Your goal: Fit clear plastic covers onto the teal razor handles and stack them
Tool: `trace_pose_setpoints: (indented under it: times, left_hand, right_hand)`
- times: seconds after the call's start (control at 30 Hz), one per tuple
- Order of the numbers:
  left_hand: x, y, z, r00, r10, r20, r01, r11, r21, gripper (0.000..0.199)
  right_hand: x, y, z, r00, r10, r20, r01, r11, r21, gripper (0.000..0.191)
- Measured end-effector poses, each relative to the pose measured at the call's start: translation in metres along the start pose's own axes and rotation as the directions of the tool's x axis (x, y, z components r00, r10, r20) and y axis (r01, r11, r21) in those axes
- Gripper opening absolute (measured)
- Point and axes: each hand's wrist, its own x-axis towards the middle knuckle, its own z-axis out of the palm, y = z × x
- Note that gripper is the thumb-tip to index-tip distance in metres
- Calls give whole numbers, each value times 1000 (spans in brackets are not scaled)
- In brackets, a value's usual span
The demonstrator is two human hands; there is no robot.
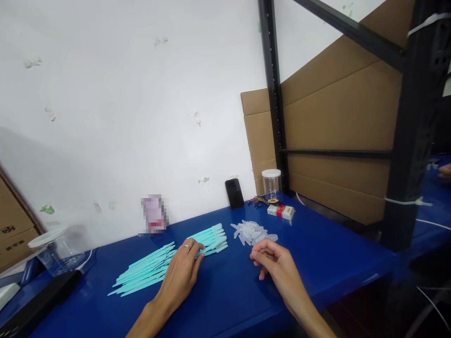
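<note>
A row of thin turquoise sticks with flat, paddle-like ends (144,273) lies fanned out on the blue table. My left hand (183,267), with a ring on one finger, reaches over the middle of them; its thumb and forefinger come close together at one stick. To the right is a loose heap of small, translucent whitish sleeve-like pieces (250,231). Just in front of that heap, my right hand (276,260) is raised with fingers curled and thumb against the forefinger. Whatever its fingertips may hold is hidden.
Along the white wall stand a dark phone (234,193), a lidded clear jar (271,184) and a blurred pinkish item (154,214). A red-and-white box (281,211) lies near keys. Another clear container (58,249) and a black object (42,300) sit left. A black rack post (405,141) rises right.
</note>
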Motion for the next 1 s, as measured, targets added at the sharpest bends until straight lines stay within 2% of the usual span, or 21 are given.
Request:
trace_pose_setpoints:
  times: [0.23,0.5,1.0]
  left_hand:
    - [10,-5,13,1000,12,25,-13,1000,21,24]
    - [19,-4,20,995,86,52,-92,988,125,21]
    - [16,-6,26,997,78,30,-81,990,119,14]
  right_hand:
    - [0,1,-3,1000,-6,4,6,1000,7,17]
    - [-1,0,-3,1000,5,9,-5,1000,-4,12]
    - [-2,4,-5,1000,10,-11,-10,1000,-19,20]
